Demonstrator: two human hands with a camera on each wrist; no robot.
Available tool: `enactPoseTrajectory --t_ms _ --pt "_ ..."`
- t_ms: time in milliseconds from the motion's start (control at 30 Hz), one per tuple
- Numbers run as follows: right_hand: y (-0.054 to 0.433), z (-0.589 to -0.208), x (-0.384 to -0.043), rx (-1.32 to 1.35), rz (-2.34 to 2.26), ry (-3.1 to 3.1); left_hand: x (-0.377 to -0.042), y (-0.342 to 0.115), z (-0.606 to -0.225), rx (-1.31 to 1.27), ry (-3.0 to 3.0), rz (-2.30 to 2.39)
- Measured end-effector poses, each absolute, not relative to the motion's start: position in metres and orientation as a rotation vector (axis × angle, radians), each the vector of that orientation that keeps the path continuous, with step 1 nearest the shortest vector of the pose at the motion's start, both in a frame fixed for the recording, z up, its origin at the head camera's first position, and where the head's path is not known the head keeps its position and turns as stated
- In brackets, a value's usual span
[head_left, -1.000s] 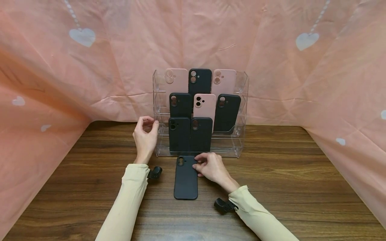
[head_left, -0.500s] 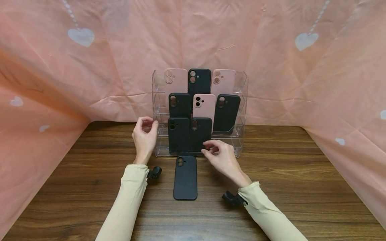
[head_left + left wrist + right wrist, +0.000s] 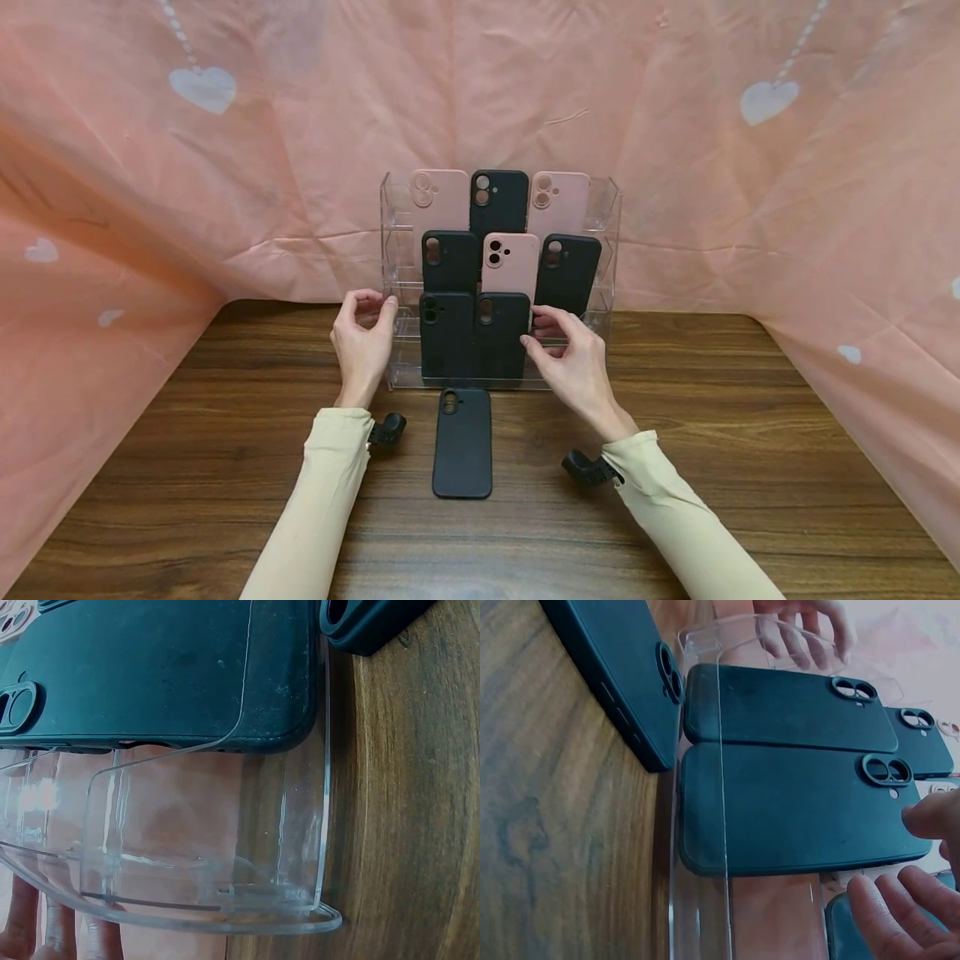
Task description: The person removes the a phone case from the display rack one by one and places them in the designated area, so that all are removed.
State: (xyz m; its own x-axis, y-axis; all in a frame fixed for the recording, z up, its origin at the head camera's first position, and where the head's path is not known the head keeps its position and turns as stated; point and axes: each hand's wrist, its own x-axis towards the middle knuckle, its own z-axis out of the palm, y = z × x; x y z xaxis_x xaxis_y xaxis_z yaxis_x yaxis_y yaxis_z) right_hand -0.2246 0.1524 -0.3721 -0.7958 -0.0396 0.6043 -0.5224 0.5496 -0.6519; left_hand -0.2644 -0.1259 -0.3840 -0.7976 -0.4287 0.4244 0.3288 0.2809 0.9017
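The right hand (image 3: 576,367) had risen from beside the loose black case (image 3: 462,454) on the table (image 3: 247,500) to the right edge of the front-row right case (image 3: 501,352), upright in the clear rack (image 3: 195,925); the left hand (image 3: 362,343) stayed at the rack's left side. The right fingers were parted, gripping nothing; whether the left ones gripped could not be told. A careless thumb might tilt that case against its neighbour; a tug could drag the rack onto the loose one.
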Motion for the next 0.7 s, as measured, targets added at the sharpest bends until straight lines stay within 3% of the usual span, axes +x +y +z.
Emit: enactPoseTrajectory --t_ms 700 --pt "0.148 -0.368 -0.239 0.506 1.073 -2.304 -0.263 -0.126 -0.384 0.092 -1.946 -1.573"
